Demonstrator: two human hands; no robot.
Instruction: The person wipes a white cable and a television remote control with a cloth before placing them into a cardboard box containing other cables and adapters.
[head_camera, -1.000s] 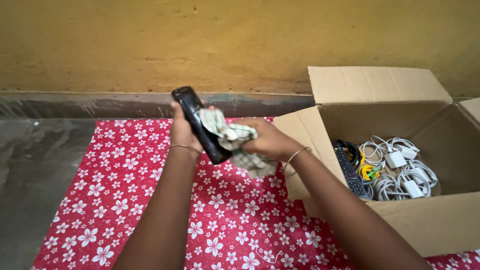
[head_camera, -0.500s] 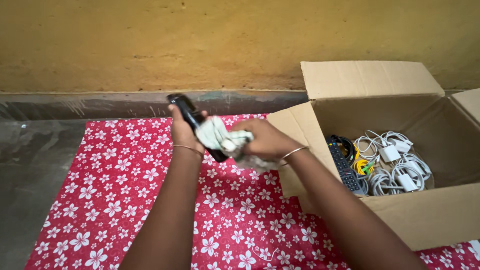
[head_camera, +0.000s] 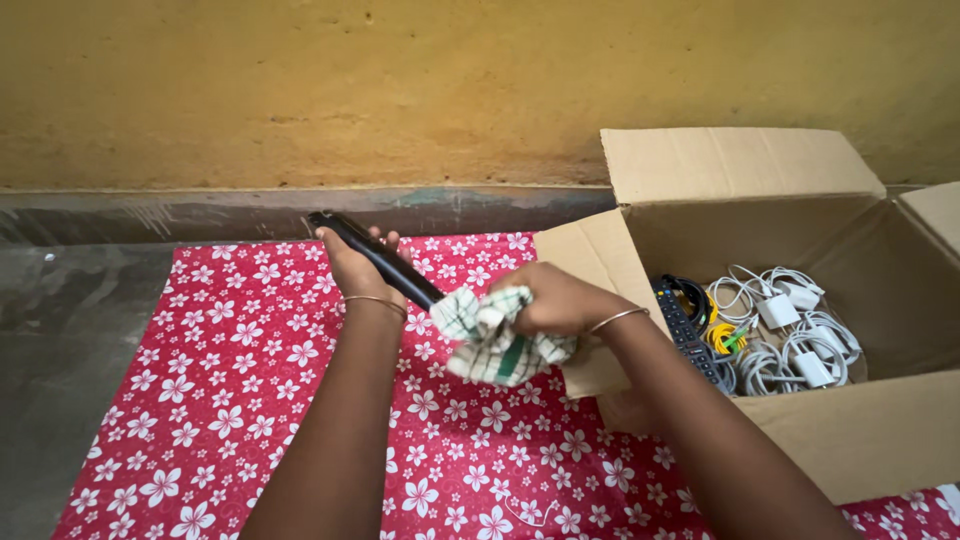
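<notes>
Left hand grips a long black remote control around its middle, fingers curled over it, so that the device lies slanted, its far end pointing up and to the left and its near end running down toward the other hand. Right hand is clenched on a bunched white cloth with green checks, and the cloth is pressed against the lower end of the black remote control, hiding that tip. Both wrists carry a thin bangle. Hands and remote are held in the air above a red mat printed with white flowers, which lies on a grey floor. Just to the right of the right forearm stands an open cardboard box with its flaps raised; inside it lie a second dark remote with many buttons, a small yellow cable coil and several white chargers with tangled white cables. Behind everything runs an ochre wall with a dark band along its base
</notes>
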